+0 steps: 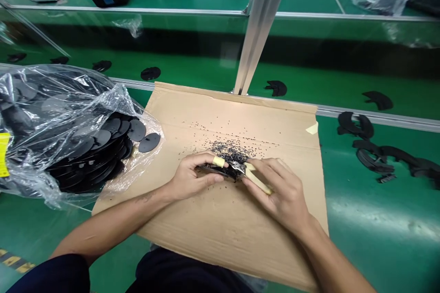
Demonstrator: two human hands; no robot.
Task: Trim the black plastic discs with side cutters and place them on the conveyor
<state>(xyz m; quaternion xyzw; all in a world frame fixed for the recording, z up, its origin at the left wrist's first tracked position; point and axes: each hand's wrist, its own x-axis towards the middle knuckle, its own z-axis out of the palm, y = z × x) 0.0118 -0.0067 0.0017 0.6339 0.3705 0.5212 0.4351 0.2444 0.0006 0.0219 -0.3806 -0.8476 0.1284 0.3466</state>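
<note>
My left hand (pixel 199 174) pinches a flat black plastic disc (pixel 216 170) by its near edge, with yellow tape around one finger. In my right hand (pixel 282 187) is a pair of nippers (pixel 255 179) with pale yellow handles. Their metal jaws reach the right side of the disc; whether they are closed on its edge I cannot tell. Small black plastic bits (pixel 233 149) lie scattered just beyond both hands on a cardboard sheet (pixel 206 233). My fingers hide part of the disc.
To the left, a clear plastic bag (pixel 65 96) spills many black discs (pixel 92 160) toward the cardboard. An upright metal post (pixel 257 27) stands behind the sheet. Curved black parts (pixel 355 124) lie on the green bench at the right, and further parts (pixel 150 73) lie on the green surface behind.
</note>
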